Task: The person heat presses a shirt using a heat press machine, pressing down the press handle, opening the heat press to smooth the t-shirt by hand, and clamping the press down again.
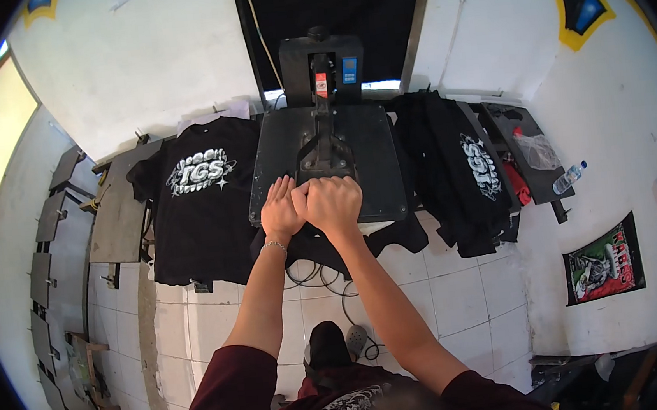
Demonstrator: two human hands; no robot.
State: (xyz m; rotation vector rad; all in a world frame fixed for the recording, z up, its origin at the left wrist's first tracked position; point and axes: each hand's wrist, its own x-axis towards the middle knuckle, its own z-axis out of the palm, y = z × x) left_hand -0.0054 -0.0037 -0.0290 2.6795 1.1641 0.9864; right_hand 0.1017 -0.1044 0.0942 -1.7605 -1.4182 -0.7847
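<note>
A black heat press (373,138) stands in front of me, its upper plate lowered over a black garment (405,237) whose edges stick out below. My right hand (332,203) is closed in a fist around the press handle, which the fingers mostly cover. Beside it, my left hand (280,209) lies with fingers stretched forward over the near part of the press, its thumb side touching the right hand. A black T-shirt (198,232) with a silver-white print lies flat to the left. More black printed shirts (452,186) are spread on the right.
A wooden board (121,200) sits at the left, with several dark boards (42,277) along the wall. On the right are a water bottle (570,177), a plastic bag (538,147) and red cloth (517,182). A cable (347,305) runs across the tiled floor near my feet.
</note>
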